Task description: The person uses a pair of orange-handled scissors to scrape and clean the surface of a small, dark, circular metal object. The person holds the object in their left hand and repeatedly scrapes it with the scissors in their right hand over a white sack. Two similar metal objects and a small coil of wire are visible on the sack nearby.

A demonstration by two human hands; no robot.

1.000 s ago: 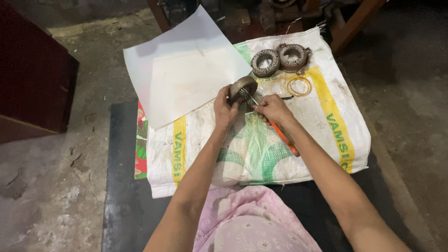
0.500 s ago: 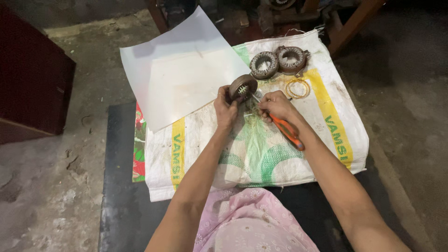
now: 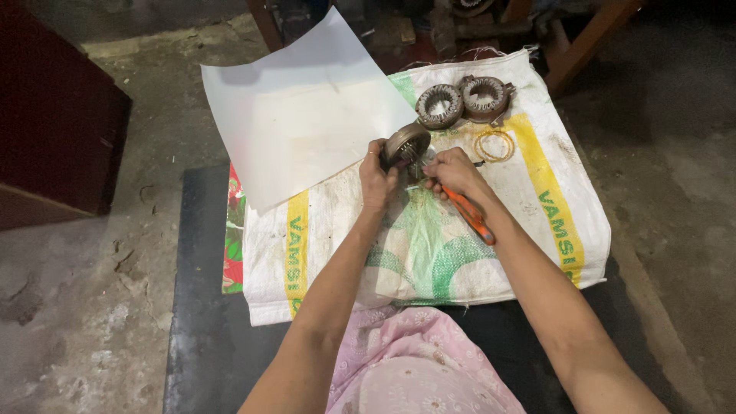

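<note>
Your left hand (image 3: pixel 378 178) clamps the round metal stator (image 3: pixel 405 143) tilted up off the woven sack (image 3: pixel 429 245) — its face open to the orange-handled pliers (image 3: pixel 469 214) gripped in your right hand (image 3: pixel 452 172) just beside it.

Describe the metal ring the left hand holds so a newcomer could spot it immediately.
Find the white woven sack spread on the floor. Near its upper middle, the left hand grips a round metal ring tilted on edge; the two similar rings behind lie flat.
</note>
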